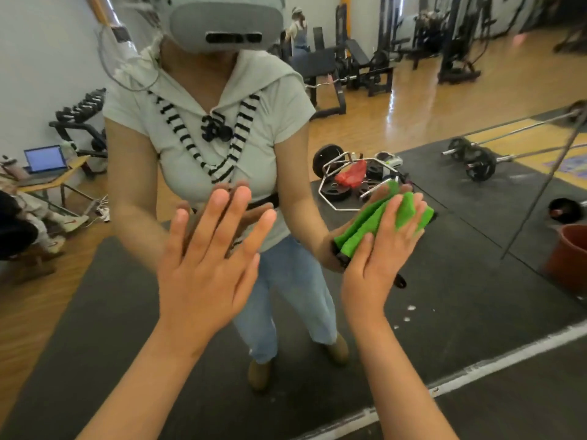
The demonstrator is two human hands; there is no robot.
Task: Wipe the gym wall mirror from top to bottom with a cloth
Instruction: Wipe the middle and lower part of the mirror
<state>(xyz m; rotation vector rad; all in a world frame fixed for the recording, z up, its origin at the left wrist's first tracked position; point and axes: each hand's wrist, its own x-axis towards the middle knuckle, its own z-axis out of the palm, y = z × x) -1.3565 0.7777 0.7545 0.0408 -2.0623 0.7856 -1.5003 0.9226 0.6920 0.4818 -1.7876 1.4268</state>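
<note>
A brown bucket (568, 258) is standing right of the right hand (381, 249), its inside hidden. The mirror (476, 281) is reflecting black mats, a barbell (476, 157), then benches. The right hand's straight fingers are pressing the folded green cloth (365, 230) against the glass. The left hand (206, 258) is lying released, fingers spread, alongside.

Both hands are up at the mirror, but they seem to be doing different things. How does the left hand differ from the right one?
The left hand is bare, while the right hand presses a folded green cloth against the mirror. The left hand's fingers are spread wide; the right hand's lie closer together, and the cloth partly covers them. Both hands are raised with straight fingers, palms toward the glass.
</note>
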